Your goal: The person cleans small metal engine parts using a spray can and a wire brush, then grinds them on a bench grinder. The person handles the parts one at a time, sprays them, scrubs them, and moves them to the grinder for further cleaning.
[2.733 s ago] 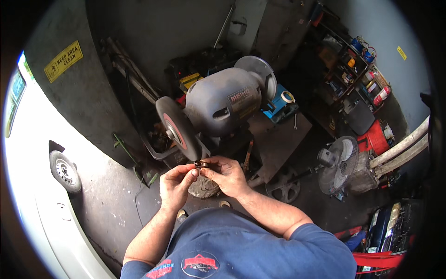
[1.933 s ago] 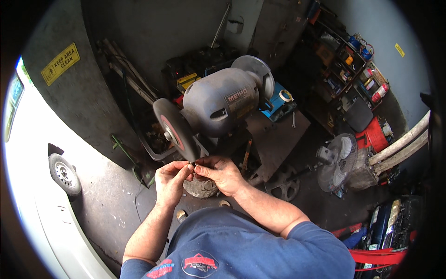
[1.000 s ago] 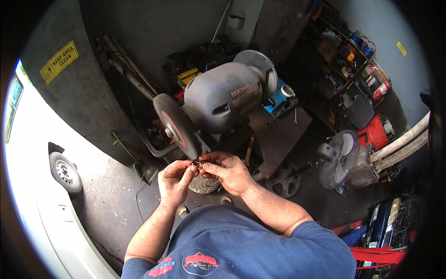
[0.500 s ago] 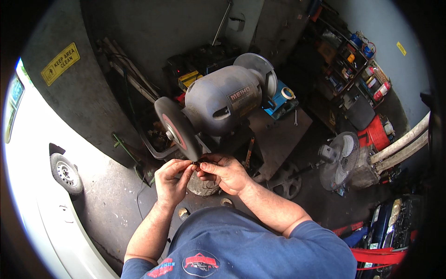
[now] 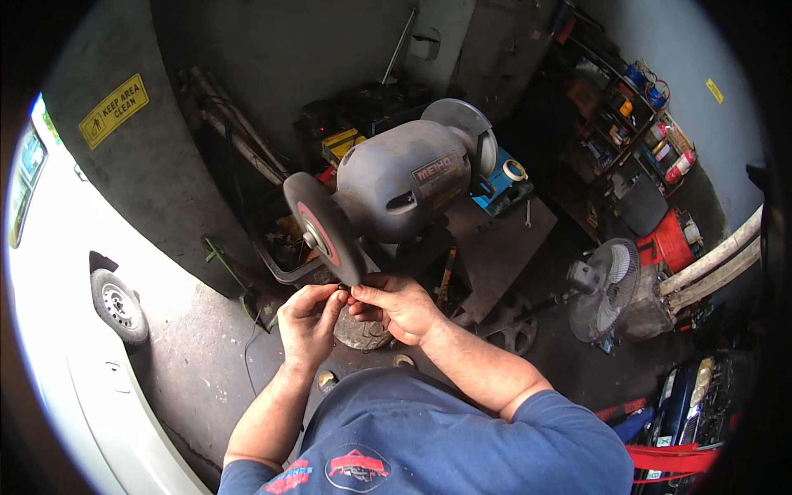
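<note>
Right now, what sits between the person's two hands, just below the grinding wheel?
In the head view, a small dark part, too small to identify, is pinched between the left hand and right hand, just under the grinding wheel.

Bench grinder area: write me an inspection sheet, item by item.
Surface: bare concrete floor, stained; the grinder stands on a pedestal.
Job's things: grey bench grinder with a dark grinding wheel on the near end; a small part, too small to identify, is pinched at the wheel's lower edge.
Clutter: pedestal fan, red container, shelves of bottles, blue box with a tape roll.
Hands: left hand and right hand meet fingertip to fingertip under the wheel.
Cables: thin cord on the floor.
Surroundings: white car at left, yellow wall sign.
</note>
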A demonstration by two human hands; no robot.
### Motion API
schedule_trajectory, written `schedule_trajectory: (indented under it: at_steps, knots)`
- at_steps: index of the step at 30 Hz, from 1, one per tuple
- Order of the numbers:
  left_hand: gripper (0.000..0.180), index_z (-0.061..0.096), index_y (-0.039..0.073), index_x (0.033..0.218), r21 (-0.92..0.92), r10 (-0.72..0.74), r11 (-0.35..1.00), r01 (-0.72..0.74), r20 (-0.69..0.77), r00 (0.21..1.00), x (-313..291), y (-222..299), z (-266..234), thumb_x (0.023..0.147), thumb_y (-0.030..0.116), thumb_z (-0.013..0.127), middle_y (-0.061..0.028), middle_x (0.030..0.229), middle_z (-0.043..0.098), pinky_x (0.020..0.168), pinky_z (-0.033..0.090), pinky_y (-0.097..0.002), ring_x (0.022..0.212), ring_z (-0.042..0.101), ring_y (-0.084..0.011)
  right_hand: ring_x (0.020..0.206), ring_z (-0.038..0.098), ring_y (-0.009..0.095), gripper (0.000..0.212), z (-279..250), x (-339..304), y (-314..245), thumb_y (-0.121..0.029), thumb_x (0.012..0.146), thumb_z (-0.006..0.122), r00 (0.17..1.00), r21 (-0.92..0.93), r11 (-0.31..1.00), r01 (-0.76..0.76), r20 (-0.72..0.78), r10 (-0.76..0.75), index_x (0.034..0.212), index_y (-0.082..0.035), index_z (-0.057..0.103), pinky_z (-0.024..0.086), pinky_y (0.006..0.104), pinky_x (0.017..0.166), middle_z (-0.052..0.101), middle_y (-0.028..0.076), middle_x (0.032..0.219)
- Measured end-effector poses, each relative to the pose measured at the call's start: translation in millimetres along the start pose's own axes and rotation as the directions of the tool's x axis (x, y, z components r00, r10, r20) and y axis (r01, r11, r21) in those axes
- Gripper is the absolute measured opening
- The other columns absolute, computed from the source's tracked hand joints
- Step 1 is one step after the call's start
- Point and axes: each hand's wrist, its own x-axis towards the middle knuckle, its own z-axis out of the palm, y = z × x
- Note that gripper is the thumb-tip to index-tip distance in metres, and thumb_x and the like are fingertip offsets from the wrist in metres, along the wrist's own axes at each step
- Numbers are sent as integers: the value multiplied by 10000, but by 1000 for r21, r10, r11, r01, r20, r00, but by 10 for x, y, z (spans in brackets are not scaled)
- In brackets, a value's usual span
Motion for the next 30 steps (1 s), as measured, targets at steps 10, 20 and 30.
schedule_trajectory:
  at_steps: [10,20,30]
  knots:
    - [123,711,-24,960,-91,-80,992,84,46,996,-9,-23,65,877,61,743,-65,836,702,696,527,-234,764,653,-90,833,669,133,290,-25,-47,-18,-172,944,679,998,-45,998,51,-45,-53,1137,39,630,576,253,756,681,76,954]
    - [103,679,-24,975,-274,-35,959,69,127,991,-73,-56,64,889,26,703,-53,928,672,767,533,-243,845,648,-98,911,681,139,245,8,-201,-19,-65,964,621,956,-366,886,286,50,-288,1191,28,603,574,263,820,677,83,1026]
    - [94,691,-30,925,-227,-128,965,135,44,991,13,-2,71,879,50,705,-15,831,674,715,505,-226,758,614,-66,908,700,183,217,-60,-54,145,-128,971,622,994,196,975,106,-42,-100,1145,0,624,600,280,796,688,106,1064]
